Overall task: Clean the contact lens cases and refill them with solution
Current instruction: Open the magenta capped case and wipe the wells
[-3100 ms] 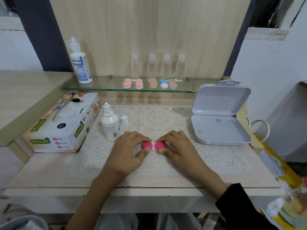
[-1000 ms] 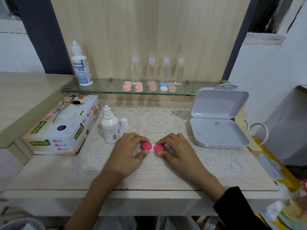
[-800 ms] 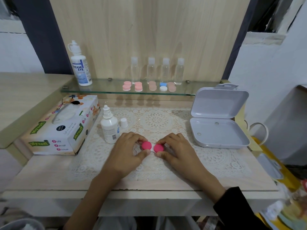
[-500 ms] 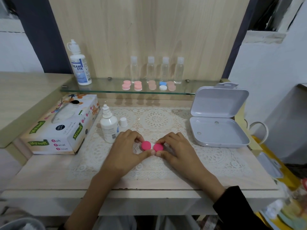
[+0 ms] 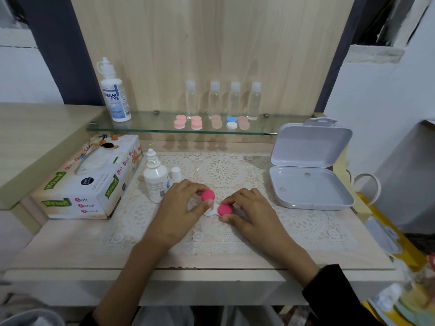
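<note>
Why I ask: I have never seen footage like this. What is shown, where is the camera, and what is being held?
There is no machine: these are a person's two bare hands, filmed by one camera worn on the head, looking forward and down. The left hand pinches one pink cap, which seems lifted off the white lens case; the right hand pinches the other pink cap, on the case. They work over a lace mat on a table. Beside them stand a tissue box, a small bottle with its loose cap, and an open white box. A glass shelf behind holds a big bottle, four clear bottles and more lens cases.
</note>
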Demonstrator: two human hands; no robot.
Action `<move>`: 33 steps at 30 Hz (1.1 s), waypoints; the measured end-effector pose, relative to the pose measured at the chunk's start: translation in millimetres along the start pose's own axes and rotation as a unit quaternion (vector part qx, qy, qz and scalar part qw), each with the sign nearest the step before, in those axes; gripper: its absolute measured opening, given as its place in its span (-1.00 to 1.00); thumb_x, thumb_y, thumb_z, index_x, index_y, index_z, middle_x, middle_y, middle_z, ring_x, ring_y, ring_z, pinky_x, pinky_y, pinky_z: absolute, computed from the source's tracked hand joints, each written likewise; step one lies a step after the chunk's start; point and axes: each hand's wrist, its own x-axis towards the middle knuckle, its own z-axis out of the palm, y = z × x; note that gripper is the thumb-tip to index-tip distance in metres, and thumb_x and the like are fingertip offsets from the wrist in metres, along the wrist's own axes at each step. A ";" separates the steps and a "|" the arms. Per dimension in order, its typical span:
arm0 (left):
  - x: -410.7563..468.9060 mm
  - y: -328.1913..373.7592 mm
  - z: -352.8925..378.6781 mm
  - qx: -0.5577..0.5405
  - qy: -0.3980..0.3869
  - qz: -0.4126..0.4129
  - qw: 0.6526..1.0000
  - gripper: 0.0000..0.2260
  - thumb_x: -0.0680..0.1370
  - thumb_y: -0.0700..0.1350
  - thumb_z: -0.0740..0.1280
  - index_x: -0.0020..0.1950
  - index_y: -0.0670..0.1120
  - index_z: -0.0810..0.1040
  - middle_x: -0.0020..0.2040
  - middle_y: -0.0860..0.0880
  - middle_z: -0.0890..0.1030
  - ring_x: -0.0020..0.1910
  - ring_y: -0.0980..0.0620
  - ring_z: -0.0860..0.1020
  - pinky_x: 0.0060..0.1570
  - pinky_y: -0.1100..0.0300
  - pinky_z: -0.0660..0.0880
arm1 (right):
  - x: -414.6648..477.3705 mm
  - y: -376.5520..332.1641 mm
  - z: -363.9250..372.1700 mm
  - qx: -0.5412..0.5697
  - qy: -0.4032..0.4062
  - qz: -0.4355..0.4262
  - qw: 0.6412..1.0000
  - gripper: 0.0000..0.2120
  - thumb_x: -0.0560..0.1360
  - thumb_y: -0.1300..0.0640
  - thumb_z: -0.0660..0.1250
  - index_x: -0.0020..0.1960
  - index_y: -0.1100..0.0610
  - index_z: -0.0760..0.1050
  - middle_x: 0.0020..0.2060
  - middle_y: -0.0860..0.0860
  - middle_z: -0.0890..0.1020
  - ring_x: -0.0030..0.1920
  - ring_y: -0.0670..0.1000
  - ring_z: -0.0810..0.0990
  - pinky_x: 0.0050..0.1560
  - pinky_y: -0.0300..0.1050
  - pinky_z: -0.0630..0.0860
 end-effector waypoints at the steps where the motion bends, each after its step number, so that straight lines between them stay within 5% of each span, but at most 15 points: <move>1: 3.3 0.6 1.2 0.004 0.001 -0.005 1.000 -0.70 0.50 0.12 0.31 0.17 0.02 0.56 0.02 0.10 0.52 0.07 0.15 0.45 0.08 0.30 0.33 | 0.0 0.0 -0.1 -0.001 0.000 -0.001 1.000 -0.68 0.44 -0.17 0.28 0.08 -0.02 0.57 -0.05 -0.18 0.53 -0.01 -0.10 0.38 0.00 -0.12 0.38; 7: 23.5 -3.0 6.5 0.050 -0.039 -0.038 0.997 -0.68 0.57 -0.15 0.30 0.34 -0.08 0.49 0.14 -0.05 0.52 0.14 -0.01 0.45 0.18 0.11 0.39 | -0.2 0.3 0.6 -0.003 -0.001 -0.002 1.000 -0.71 0.46 -0.15 0.30 0.08 -0.03 0.56 -0.06 -0.19 0.52 -0.02 -0.11 0.38 0.00 -0.14 0.38; 17: 31.9 -9.9 11.0 0.098 -0.056 -0.042 0.993 -0.67 0.55 -0.12 0.34 0.32 -0.05 0.51 0.16 -0.04 0.48 0.18 -0.02 0.38 0.16 0.23 0.30 | 0.0 1.9 1.0 0.002 0.000 -0.006 1.000 -0.71 0.45 -0.18 0.26 0.07 -0.06 0.55 -0.09 -0.25 0.47 -0.04 -0.15 0.35 0.00 -0.16 0.36; 25: 18.6 -4.8 4.5 0.036 -0.043 -0.042 0.998 -0.65 0.56 -0.11 0.32 0.36 -0.06 0.47 0.17 -0.03 0.49 0.21 0.02 0.43 0.24 0.18 0.34 | -1.2 1.9 1.2 0.001 -0.002 -0.006 1.000 -0.71 0.46 -0.18 0.26 0.08 -0.06 0.54 -0.08 -0.23 0.49 -0.03 -0.13 0.37 0.00 -0.14 0.38; 29: -1.1 -1.2 -0.8 -0.026 -0.036 -0.025 0.999 -0.75 0.51 0.02 0.37 0.17 0.03 0.58 0.08 0.10 0.52 0.15 0.14 0.47 0.20 0.20 0.39 | -0.9 1.8 0.4 0.000 -0.002 -0.008 1.000 -0.71 0.46 -0.18 0.26 0.08 -0.05 0.55 -0.07 -0.24 0.49 -0.01 -0.13 0.37 0.01 -0.15 0.37; 33: -8.5 -3.6 1.2 -0.002 -0.030 -0.022 0.999 -0.60 0.33 0.30 0.33 0.04 0.11 0.61 -0.04 0.17 0.54 0.05 0.17 0.48 0.10 0.17 0.42 | -1.7 0.7 0.5 -0.001 -0.005 -0.005 1.000 -0.67 0.45 -0.21 0.24 0.08 -0.05 0.55 -0.05 -0.20 0.52 -0.01 -0.11 0.38 0.01 -0.13 0.39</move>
